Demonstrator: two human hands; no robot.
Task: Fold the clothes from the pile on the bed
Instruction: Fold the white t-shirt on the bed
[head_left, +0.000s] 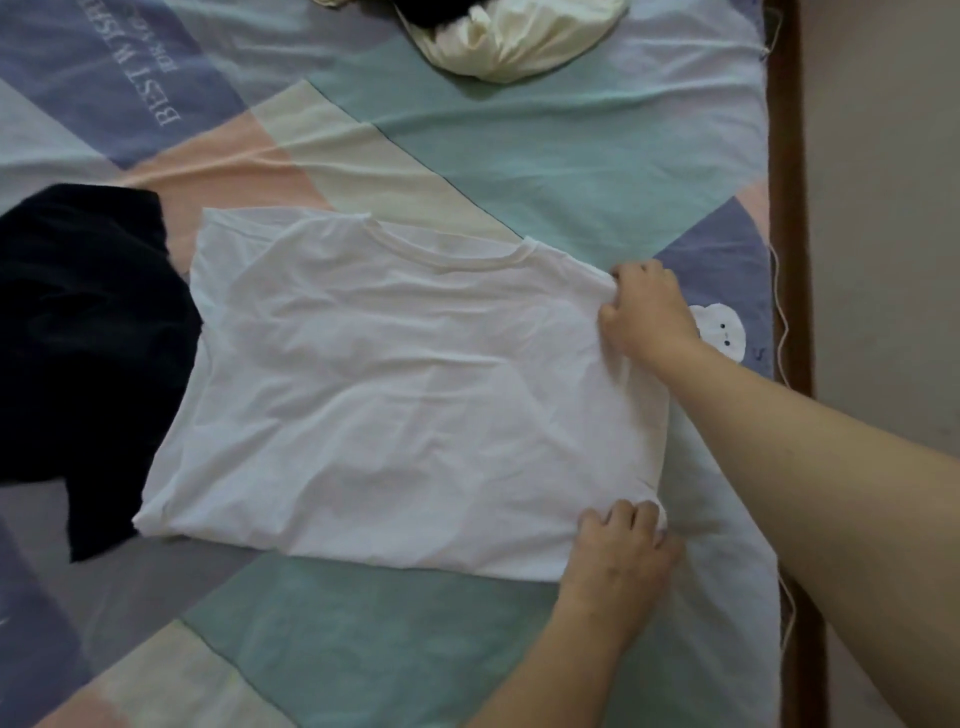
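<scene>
A white T-shirt (415, 384) lies flat on the bed, its collar toward the far side and its sides folded in. My right hand (647, 312) pinches the shirt's right edge near the shoulder. My left hand (618, 551) grips the same edge at the near right corner, by the hem. A pile of cream and black clothes (519, 36) sits at the far end of the bed, partly cut off by the top of the view.
A dark navy garment (78, 338) lies to the left, touching the white shirt's left edge. The patchwork bedsheet (545, 156) covers the bed. The brown bed frame (789, 208) and a beige wall run along the right.
</scene>
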